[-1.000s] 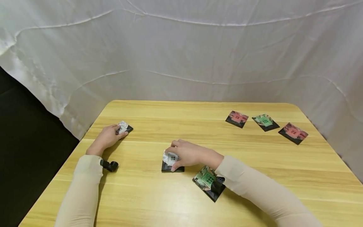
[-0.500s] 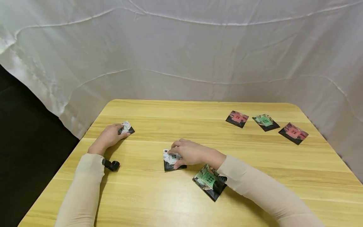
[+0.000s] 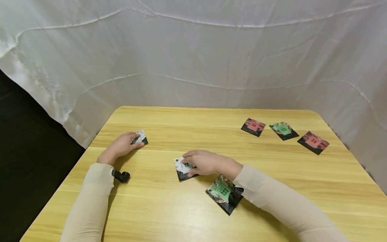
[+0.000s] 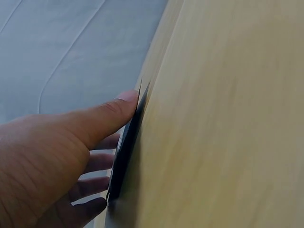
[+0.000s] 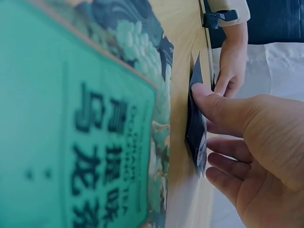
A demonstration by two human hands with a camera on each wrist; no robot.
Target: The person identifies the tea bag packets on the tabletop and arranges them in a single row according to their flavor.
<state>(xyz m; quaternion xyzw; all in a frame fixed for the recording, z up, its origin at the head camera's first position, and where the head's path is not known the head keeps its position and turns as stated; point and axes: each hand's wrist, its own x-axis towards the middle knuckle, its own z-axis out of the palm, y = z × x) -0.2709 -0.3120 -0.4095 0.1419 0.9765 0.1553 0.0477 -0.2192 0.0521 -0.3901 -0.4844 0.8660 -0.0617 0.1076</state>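
My left hand [image 3: 122, 144] rests on a white-and-black tea sachet [image 3: 144, 135] at the table's left side. Its thumb lies at the near edge, with the fingers extended over the printed face. Near the middle, my right hand [image 3: 207, 162] touches a second white-and-black sachet [image 3: 180, 172] with its thumb and fingertips, as the right wrist view also shows [image 5: 194, 130]. Both sachets lie on the wooden table and are partly hidden by the hands. Under my right wrist lies a green oolong tea sachet [image 3: 222, 190], partly covered by the wrist camera.
At the table's back right lie a red sachet [image 3: 254, 126], a green sachet [image 3: 283, 129] and another red sachet [image 3: 313, 142]. A pale curtain [image 3: 193, 60] hangs behind the table [image 3: 151, 208]. Something black [image 3: 30, 161] is beyond the left edge.
My left hand has slid its white sachet to the right. The sachet under my right hand has turned slightly and shifted a little to the right. The other sachets look unmoved.
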